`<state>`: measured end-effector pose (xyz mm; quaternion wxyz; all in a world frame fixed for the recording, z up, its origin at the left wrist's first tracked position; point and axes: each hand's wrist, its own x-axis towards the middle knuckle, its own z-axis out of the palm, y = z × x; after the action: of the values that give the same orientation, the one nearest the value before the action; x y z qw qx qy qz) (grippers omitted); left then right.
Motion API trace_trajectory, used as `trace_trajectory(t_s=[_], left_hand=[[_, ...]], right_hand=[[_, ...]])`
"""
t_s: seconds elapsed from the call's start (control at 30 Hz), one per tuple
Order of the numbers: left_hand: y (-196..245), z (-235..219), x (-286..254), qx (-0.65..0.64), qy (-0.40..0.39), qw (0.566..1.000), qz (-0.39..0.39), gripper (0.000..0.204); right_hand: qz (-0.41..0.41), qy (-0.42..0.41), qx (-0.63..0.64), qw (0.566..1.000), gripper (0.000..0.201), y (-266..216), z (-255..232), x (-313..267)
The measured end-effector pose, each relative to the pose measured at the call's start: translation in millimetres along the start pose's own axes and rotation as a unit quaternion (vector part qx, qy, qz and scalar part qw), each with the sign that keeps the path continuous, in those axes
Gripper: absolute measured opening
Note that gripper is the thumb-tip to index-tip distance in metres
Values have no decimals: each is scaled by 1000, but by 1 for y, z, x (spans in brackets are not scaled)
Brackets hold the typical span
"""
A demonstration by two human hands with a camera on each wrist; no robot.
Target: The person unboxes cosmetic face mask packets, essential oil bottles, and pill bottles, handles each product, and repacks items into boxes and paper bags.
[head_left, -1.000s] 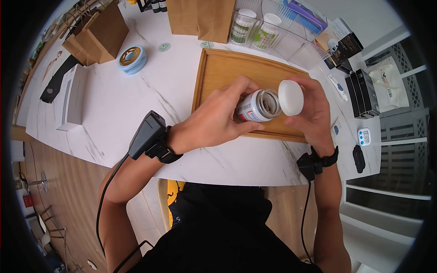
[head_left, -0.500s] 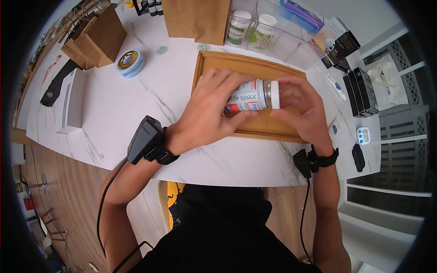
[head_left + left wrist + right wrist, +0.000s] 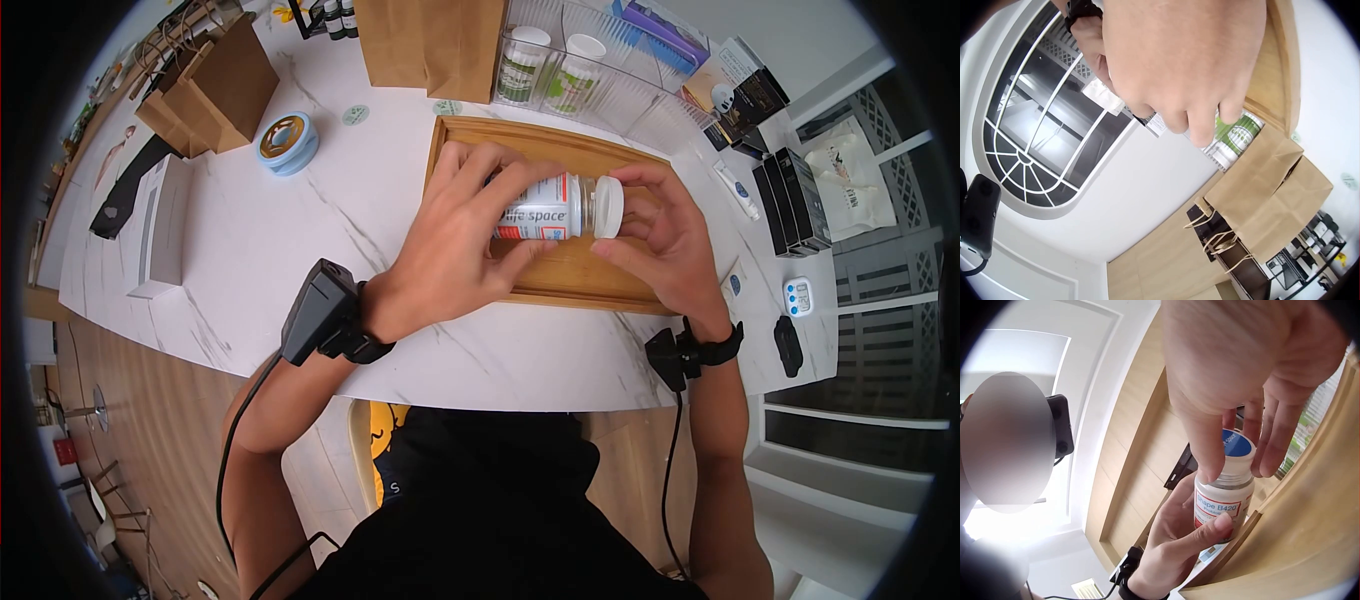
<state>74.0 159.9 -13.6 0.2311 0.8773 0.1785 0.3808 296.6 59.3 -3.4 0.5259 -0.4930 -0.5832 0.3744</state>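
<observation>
A pill bottle [image 3: 535, 207] with a white, red and blue label lies on its side in the air over the wooden tray [image 3: 560, 291]. My left hand [image 3: 440, 250] grips its body, thumb below and fingers over the top. At the bottle's mouth sits a white lid [image 3: 608, 207], slightly tilted in the head view, with a blue top that shows in the right wrist view. The thumb and fingers of my right hand [image 3: 680, 240] pinch the lid's edge. In the left wrist view the back of the left hand hides the bottle.
A clear organizer [image 3: 625, 110] behind the tray holds white bottles. Paper bags [image 3: 432, 50] stand at the back and left. Round blue tape [image 3: 287, 143] and a white box [image 3: 160, 230] are on the left; a small timer [image 3: 798, 297] and dark boxes [image 3: 790, 205] on the right.
One second ago the lid was apart from the open bottle, whose mouth faced up toward the head camera. The bottle has turned sideways, and the lid now meets its mouth.
</observation>
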Motion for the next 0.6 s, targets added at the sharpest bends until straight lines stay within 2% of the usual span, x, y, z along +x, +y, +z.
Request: trace_trajectory(t_s=[0.17,0.4,0.6], left_hand=[[1,1,1,-3,-7,1000,3,59],[1,0,0,8,-12,1000,20,60],[1,0,-1,-3,-22,1000,14,63]], right_hand=[[39,-39,-7,998,61,0,0,1],[20,-34,-10,999,58,1,3,0],[44,-39,8,998,59,1,3,1]])
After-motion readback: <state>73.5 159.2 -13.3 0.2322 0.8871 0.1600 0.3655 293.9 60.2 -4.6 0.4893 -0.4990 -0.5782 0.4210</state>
